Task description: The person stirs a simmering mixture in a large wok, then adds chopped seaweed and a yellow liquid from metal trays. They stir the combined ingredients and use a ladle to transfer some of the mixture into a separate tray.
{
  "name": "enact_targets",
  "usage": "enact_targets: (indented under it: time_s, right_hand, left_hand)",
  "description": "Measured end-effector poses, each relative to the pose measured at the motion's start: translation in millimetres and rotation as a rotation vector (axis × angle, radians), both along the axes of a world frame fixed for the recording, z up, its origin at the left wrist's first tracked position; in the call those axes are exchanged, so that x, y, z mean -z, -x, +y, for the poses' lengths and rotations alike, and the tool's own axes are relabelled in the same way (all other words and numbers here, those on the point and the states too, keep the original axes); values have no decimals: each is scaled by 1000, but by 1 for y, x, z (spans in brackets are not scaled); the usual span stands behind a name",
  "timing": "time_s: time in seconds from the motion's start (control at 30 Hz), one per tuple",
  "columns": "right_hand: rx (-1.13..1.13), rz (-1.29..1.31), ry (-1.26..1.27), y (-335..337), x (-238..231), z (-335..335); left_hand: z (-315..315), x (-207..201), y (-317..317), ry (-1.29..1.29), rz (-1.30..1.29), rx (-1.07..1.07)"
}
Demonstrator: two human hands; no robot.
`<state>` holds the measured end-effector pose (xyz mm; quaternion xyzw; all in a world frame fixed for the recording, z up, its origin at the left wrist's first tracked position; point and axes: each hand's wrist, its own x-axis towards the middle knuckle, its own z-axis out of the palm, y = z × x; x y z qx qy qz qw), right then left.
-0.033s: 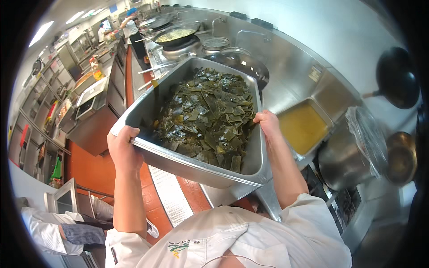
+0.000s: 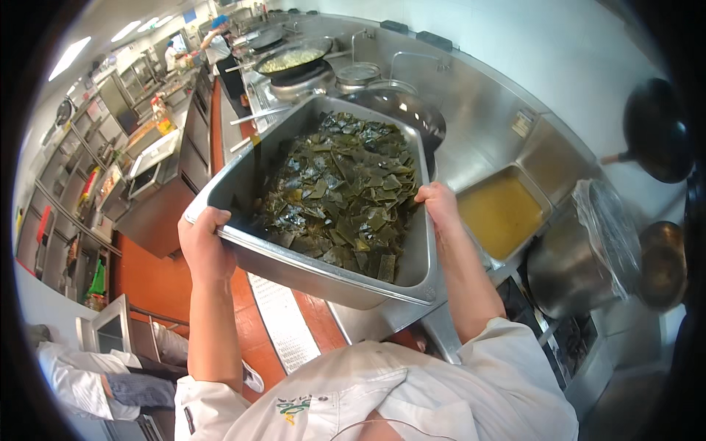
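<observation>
Head view: one deep, rectangular, silver metal pan (image 2: 316, 283), placed between the two hands and in front of the body, mostly ahead of the grip. Inside, a loose heap of flat, wet-looking, dark-green leaf pieces (image 2: 342, 191), lying thickest toward the middle and far end, with bare wall showing at left. Longest edge as seen, the near rim, sloping from upper left to lower right; true long axis not certain under the lens bend. Left hand (image 2: 204, 241), nearer the body-side rim: clamped on the near-left corner, thumb over the edge, fingers hidden below. Right hand (image 2: 439, 206), set farther forward: clamped on the right-hand rim, partway along it, thumb side toward the leaves. Bare left forearm (image 2: 213, 327), nearly upright from the lower edge; bare right forearm (image 2: 471, 287), slanting up and leftward. Contact under the pan: not possible to tell. Just beyond the far right corner, one round, glossy black wok (image 2: 426, 117), partly covered. Right of the right hand, one shallow, rectangular metal tray (image 2: 535, 192) of cloudy yellow liquid (image 2: 500, 214).
</observation>
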<state>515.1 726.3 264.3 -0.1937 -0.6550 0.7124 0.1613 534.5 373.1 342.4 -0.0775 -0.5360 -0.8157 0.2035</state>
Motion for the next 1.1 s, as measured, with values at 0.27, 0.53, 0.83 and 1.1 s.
enact_targets:
  time_s: [0.27,0.53,0.83,1.1]
  right_hand:
    - [-69,87,288,10,18,-25]
    - [-85,-50,480,11,25,-44]
    - [-229,-106,618,6,38,-44]
    - [-387,41,754,-83,-7,-60]
  left_hand:
    - [-3,-29,-5,96,-98,-72]
    - [-2,-54,24,244,-116,-135]
    - [-7,-74,51,345,-162,-48]
    - [19,-94,67,559,-84,-19]
